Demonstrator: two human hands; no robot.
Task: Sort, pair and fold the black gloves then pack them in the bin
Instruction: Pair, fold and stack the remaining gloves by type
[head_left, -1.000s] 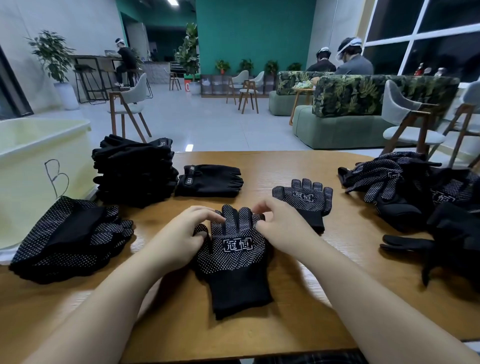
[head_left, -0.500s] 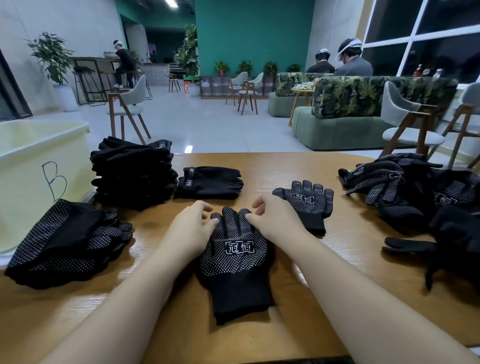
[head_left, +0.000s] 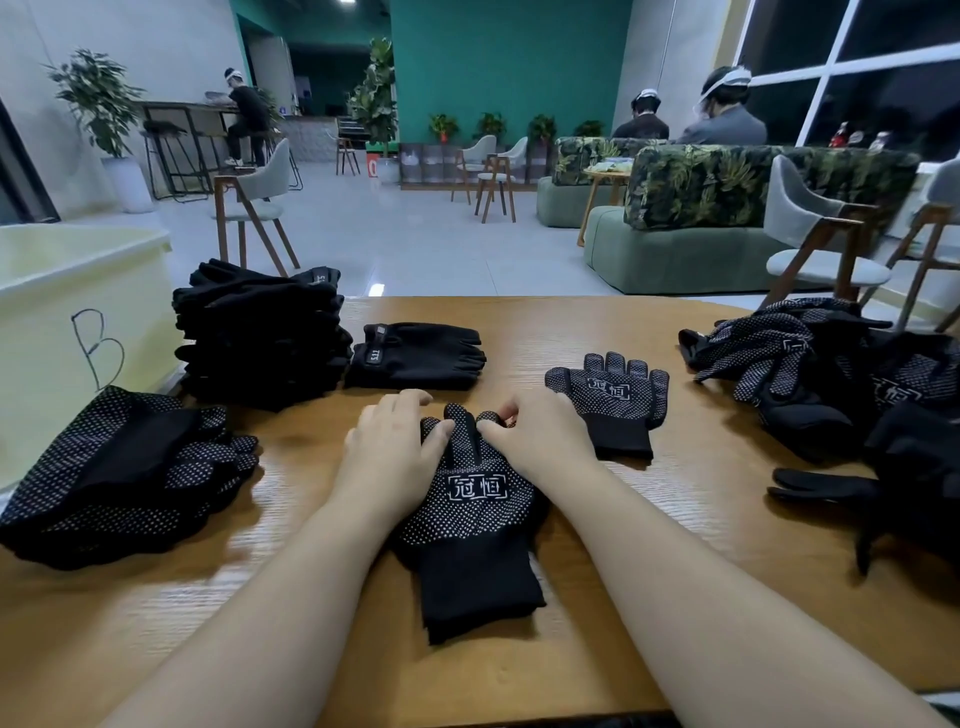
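Broadly, a brown wood-grain desk (head_left: 597, 332) fills the lower half of the frame. At the left edge stands a pale yellow plastic bin (head_left: 62, 312) with a hand-drawn letter B on its side. At the right edge of the desk lies a loose heap of black gloves (head_left: 841, 395), some with white dots, tangled together. Lower left of the frame sits a folded pile of dotted black gloves (head_left: 124, 478), just in front of the bin. Behind it, upper left on the desk, rises a tall stack of plain black fingerless gloves (head_left: 260, 338), and touching its right side lies one more flat pair of plain black fingerless gloves (head_left: 415, 356).

At centre, a black knit glove with white grip dots and a white boxed logo (head_left: 467, 519) lies flat, cuff toward the bottom of the frame; whether a second glove lies under it cannot be told. The left hand (head_left: 395, 447) rests on the glove's left side, its thumb pressing the glove's fingers, the other fingers loosely bent. The right hand (head_left: 540, 431) pinches the tips of the glove's fingers at its upper right. Just right of that hand lies a single smaller-looking dotted black glove (head_left: 613, 400), flat, fingers pointing away.
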